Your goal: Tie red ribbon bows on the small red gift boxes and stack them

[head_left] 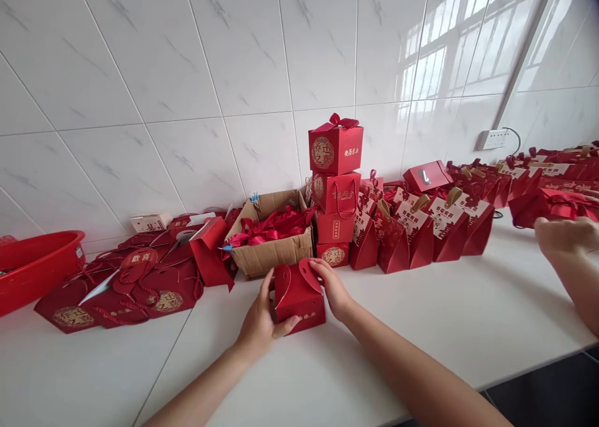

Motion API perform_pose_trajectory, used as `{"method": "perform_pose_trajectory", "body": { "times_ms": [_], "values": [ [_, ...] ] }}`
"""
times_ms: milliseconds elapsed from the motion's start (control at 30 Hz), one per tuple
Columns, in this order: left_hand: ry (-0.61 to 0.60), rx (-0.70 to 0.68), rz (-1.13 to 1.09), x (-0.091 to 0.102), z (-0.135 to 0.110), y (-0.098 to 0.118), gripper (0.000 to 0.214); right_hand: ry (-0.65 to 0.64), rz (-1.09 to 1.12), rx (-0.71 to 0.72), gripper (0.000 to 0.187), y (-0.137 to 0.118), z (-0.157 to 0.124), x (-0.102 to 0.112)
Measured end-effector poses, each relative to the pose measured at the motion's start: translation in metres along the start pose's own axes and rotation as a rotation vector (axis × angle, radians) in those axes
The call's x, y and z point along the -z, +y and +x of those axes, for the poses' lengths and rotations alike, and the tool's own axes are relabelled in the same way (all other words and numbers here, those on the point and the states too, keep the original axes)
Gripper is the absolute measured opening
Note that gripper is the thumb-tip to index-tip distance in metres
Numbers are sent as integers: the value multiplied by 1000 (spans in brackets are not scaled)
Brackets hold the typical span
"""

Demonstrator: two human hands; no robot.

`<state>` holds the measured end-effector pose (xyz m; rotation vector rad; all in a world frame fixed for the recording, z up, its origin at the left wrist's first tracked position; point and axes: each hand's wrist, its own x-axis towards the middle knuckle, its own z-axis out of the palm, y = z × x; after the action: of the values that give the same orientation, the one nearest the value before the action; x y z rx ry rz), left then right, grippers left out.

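Note:
A small red gift box (299, 299) stands on the white table in front of me, its rounded top flaps raised and leaning together. Gold characters mark its front, partly covered by my thumb. My left hand (262, 324) grips the left side, thumb across the lower front and fingers behind the edge. At the upper right, my right hand (331, 288) holds the box by its corner and flap. Just behind it sits an open cardboard carton (253, 261) filled with red ribbons (276, 224). No ribbon is tied on the box between my hands.
Stacked red gift boxes (336, 196) rise behind the carton. Triangular red boxes (418, 233) line the right. Red bags (163, 277) and a red basin (44, 268) lie left. Another person's hand (568, 236) is at far right. A power strip (493, 140) is on the tiled wall.

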<state>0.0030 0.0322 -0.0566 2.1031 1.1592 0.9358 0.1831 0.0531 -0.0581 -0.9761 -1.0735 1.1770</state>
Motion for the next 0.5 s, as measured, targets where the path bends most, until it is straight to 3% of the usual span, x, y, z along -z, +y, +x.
{"method": "perform_pose_trajectory", "body": {
  "times_ms": [133, 267, 500],
  "values": [
    [2, -92, -37, 3, 0, -14, 82, 3, 97, -13, 32, -3, -6, -4],
    [146, -244, 75, 18, -2, -17, 71, 79, 95, -2, 37, 0, -6, -6],
    [209, -349, 67, 24, -10, 4, 52, 135, 33, 132, 35, -5, 2, 1]
  ]
}}
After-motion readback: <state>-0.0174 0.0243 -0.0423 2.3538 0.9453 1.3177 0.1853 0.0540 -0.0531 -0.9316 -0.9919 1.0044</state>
